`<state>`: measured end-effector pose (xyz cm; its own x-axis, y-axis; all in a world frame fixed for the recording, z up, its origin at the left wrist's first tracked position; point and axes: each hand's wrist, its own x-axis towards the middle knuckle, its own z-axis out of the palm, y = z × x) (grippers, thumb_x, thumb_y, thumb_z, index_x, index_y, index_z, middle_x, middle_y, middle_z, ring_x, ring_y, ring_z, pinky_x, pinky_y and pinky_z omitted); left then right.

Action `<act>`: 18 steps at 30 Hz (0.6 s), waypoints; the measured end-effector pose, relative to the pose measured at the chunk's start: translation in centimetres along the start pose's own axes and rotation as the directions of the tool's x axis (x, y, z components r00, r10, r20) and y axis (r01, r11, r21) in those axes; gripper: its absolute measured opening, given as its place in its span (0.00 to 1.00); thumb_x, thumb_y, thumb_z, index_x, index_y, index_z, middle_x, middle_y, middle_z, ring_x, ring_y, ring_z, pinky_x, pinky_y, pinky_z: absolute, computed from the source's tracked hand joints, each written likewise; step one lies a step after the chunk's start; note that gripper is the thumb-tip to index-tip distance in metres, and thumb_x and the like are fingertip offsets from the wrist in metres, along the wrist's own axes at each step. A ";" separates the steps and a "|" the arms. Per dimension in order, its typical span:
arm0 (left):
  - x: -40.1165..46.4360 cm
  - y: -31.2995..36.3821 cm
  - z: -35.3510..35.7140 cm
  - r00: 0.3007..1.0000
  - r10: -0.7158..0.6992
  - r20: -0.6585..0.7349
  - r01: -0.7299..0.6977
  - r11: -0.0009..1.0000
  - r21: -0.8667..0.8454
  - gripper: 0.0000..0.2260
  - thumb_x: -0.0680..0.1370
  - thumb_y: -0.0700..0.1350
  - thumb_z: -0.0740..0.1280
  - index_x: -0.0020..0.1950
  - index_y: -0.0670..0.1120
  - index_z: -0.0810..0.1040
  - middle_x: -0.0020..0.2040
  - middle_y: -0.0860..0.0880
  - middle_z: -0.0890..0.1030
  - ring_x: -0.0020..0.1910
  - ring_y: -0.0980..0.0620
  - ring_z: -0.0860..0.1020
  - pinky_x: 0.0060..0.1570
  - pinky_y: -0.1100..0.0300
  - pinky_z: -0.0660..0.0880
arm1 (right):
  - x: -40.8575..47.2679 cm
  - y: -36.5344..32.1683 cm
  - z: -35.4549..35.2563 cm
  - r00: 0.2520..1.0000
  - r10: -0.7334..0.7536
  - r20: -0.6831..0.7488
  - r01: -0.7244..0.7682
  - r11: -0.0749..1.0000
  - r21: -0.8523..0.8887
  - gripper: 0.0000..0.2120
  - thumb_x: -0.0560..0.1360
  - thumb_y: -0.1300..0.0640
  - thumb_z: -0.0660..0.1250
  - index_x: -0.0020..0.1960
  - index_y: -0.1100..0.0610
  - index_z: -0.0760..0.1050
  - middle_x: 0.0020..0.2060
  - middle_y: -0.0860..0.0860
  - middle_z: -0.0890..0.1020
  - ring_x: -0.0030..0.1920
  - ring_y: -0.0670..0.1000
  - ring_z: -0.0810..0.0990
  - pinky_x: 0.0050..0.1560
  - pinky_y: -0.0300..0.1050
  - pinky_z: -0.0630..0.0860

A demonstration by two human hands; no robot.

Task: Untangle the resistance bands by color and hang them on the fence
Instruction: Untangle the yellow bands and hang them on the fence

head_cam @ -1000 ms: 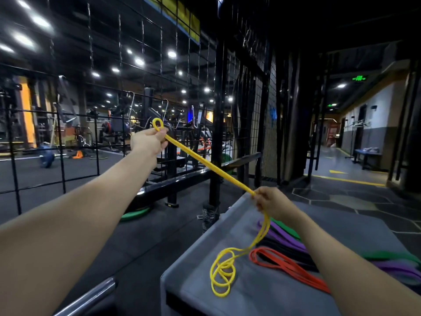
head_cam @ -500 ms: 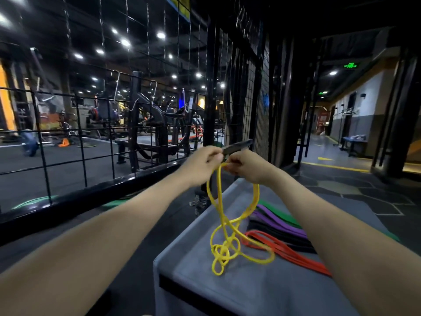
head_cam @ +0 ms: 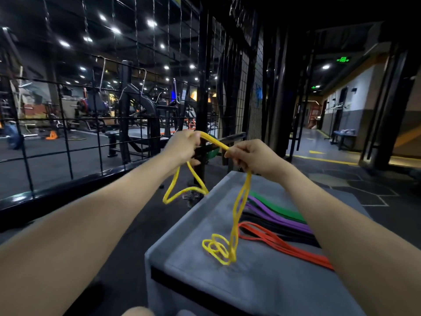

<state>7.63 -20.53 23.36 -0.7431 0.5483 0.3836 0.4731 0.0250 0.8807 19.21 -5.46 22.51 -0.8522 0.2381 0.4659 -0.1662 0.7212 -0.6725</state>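
both hands raised in front of the black wire-grid fence (head_cam: 68, 142), sharing one thin yellow rubber resistance band (head_cam: 237, 208). the left hand (head_cam: 182, 145) closes its fingers round the band's upper end, from which a short free loop droops below the fist. the right hand (head_cam: 252, 157) grips the same band a little further along, with a short arch of band bridging the two fists. below the right hand the band falls as a doubled strand to a small knotted coil lying on the grey padded plyo box (head_cam: 262, 281). beside that coil, flat on the box top, lie the orange-red band (head_cam: 284, 245), the black band (head_cam: 273, 226), the purple band (head_cam: 273, 213) and the green band (head_cam: 278, 205), apparently not yet sorted. for this step, judged from the coil, it seems best to keep one fist as an anchor and feed the band through the other, lifting so the coil opens under its own weight. pulling hard would likely tighten the snarl. hanging should wait until the band runs as one open loop.
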 end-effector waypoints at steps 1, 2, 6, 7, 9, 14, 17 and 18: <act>0.3 0.0 -0.6 0.999 -0.020 -0.030 0.019 0.999 -0.042 0.13 0.83 0.47 0.54 0.41 0.44 0.69 0.31 0.49 0.62 0.28 0.54 0.63 0.27 0.62 0.77 | -0.1 0.1 -0.1 1.000 0.000 -0.003 0.000 1.000 0.022 0.11 0.79 0.57 0.61 0.43 0.58 0.79 0.28 0.49 0.74 0.23 0.42 0.68 0.24 0.30 0.65; 0.6 0.0 -1.0 0.997 -0.038 -0.068 0.032 0.996 -0.084 0.14 0.83 0.47 0.54 0.40 0.45 0.69 0.32 0.49 0.62 0.28 0.54 0.64 0.28 0.60 0.77 | -0.1 0.3 -0.1 1.000 0.005 -0.007 -0.005 0.999 0.033 0.10 0.79 0.58 0.61 0.44 0.59 0.79 0.29 0.50 0.73 0.24 0.42 0.68 0.24 0.30 0.65; 1.6 -1.2 -2.3 0.974 -0.118 -0.195 0.086 0.982 -0.166 0.14 0.81 0.44 0.54 0.36 0.46 0.67 0.32 0.49 0.63 0.27 0.54 0.64 0.23 0.63 0.70 | -0.3 1.3 -0.5 0.998 0.059 -0.009 -0.058 0.998 0.032 0.11 0.79 0.59 0.60 0.43 0.60 0.79 0.29 0.50 0.73 0.26 0.42 0.69 0.28 0.33 0.67; 1.7 -1.6 -2.5 0.964 -0.143 -0.223 0.105 0.980 -0.172 0.13 0.80 0.43 0.54 0.35 0.46 0.67 0.31 0.49 0.63 0.26 0.53 0.63 0.21 0.64 0.68 | -0.4 1.6 -0.6 0.998 0.070 -0.008 -0.070 0.998 0.009 0.11 0.79 0.59 0.61 0.42 0.60 0.79 0.29 0.50 0.73 0.27 0.44 0.69 0.29 0.34 0.68; 1.5 -2.4 -2.6 0.956 -0.171 -0.239 0.137 0.979 -0.153 0.13 0.79 0.42 0.54 0.34 0.45 0.66 0.30 0.48 0.63 0.24 0.52 0.62 0.21 0.65 0.64 | -0.6 1.7 -1.0 0.996 0.083 -0.021 -0.084 0.995 -0.050 0.11 0.79 0.58 0.61 0.43 0.62 0.79 0.28 0.49 0.73 0.27 0.45 0.68 0.28 0.34 0.67; -0.5 -4.2 -1.9 0.939 -0.340 0.046 0.339 0.940 0.039 0.13 0.81 0.42 0.54 0.38 0.44 0.72 0.34 0.48 0.70 0.27 0.54 0.71 0.29 0.63 0.70 | -0.3 0.5 -2.3 0.993 0.008 -0.114 -0.028 0.984 -0.175 0.13 0.79 0.57 0.60 0.41 0.60 0.78 0.27 0.49 0.70 0.27 0.47 0.64 0.28 0.38 0.63; -1.5 -4.5 -1.7 0.910 -0.332 0.249 0.227 0.900 0.372 0.07 0.79 0.41 0.61 0.55 0.41 0.75 0.53 0.44 0.76 0.52 0.49 0.74 0.48 0.59 0.69 | 0.1 -0.9 -2.8 0.998 -0.022 -0.062 0.007 0.975 -0.221 0.13 0.79 0.56 0.59 0.43 0.61 0.78 0.27 0.50 0.70 0.28 0.49 0.66 0.30 0.42 0.65; -1.7 -4.1 -1.3 0.913 -0.291 0.284 0.184 0.919 0.349 0.15 0.78 0.40 0.63 0.64 0.41 0.71 0.62 0.43 0.73 0.61 0.48 0.71 0.57 0.59 0.66 | 0.2 -1.3 -2.8 0.999 -0.026 -0.036 0.016 0.969 -0.247 0.13 0.79 0.55 0.60 0.42 0.60 0.78 0.27 0.50 0.70 0.28 0.49 0.66 0.30 0.41 0.65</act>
<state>6.30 -22.65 19.48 -0.6818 0.7313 0.0149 0.4632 0.4158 0.7827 20.67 -4.55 25.10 -0.8293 0.2425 0.5034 -0.0524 0.8633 -0.5020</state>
